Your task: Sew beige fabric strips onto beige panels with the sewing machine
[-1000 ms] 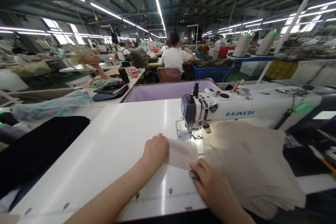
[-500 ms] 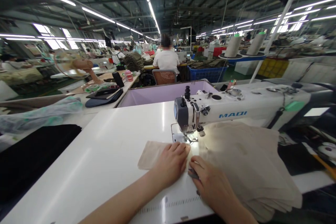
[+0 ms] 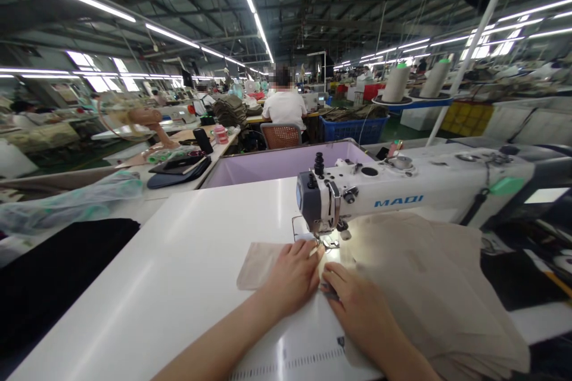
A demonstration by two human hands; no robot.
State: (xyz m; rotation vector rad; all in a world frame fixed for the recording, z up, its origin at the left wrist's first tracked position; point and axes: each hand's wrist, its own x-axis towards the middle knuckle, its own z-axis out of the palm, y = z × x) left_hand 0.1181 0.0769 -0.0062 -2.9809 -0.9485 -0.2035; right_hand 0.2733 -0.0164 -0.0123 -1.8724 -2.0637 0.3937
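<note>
My left hand (image 3: 295,274) lies palm down on a small beige fabric piece (image 3: 255,265), its fingertips close to the presser foot (image 3: 329,243) of a white sewing machine (image 3: 402,181). Those fingers rest side by side, pressing the cloth. Just right of it, my right hand (image 3: 355,303) is curled closed around a small dark grey object (image 3: 329,292), mostly hidden by the fingers. The right fingertips sit at the right edge of the cloth, in the lamp's light. A stack of larger beige fabric panels (image 3: 429,286) lies beside my right hand.
The white tabletop (image 3: 179,274) carries a printed ruler scale near its front. Dark cloth (image 3: 67,274) lies at the left. Behind the table is a lilac-lined bin (image 3: 268,165); thread cones (image 3: 396,83) stand at the right. A seated person (image 3: 285,106) is farther off.
Both hands keep nearly the same place at the presser foot, with the small fabric piece under the left one. The view has shifted slightly; the right hand stays closed.
</note>
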